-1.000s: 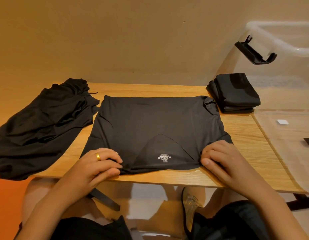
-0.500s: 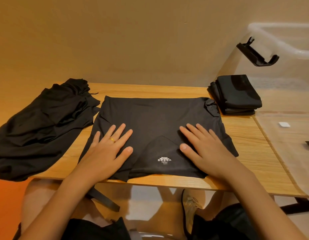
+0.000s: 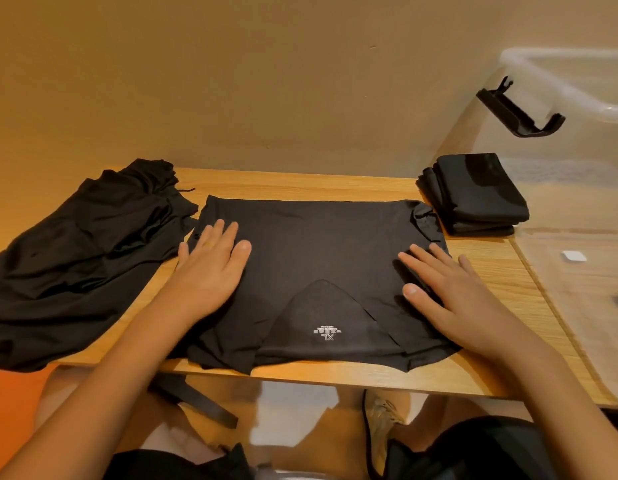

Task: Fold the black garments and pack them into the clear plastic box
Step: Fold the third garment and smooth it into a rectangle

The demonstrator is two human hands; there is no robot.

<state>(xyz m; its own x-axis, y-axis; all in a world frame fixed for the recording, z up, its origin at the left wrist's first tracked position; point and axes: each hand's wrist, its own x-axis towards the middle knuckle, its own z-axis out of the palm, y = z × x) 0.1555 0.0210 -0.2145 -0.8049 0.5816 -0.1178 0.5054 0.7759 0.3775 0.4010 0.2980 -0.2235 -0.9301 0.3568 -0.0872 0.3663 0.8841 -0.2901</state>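
Head view: left of your left hand, a loose pile of black garments (image 3: pixel 75 258) lies rumpled on the counter (image 3: pixel 335 375), partly hanging over its edge. Your left hand (image 3: pixel 210 268) lies flat with straight fingers, pressing the left part of the spread black garment (image 3: pixel 318 244). That garment lies under and between both hands, its white size print near the counter's front edge. Your right hand (image 3: pixel 446 289) is flat too, fingers spread on the garment's right part. Beyond that hand sits a folded stack (image 3: pixel 474 192), at the clear plastic box (image 3: pixel 577 168). You cannot tell through the see-through wall whether it is inside.
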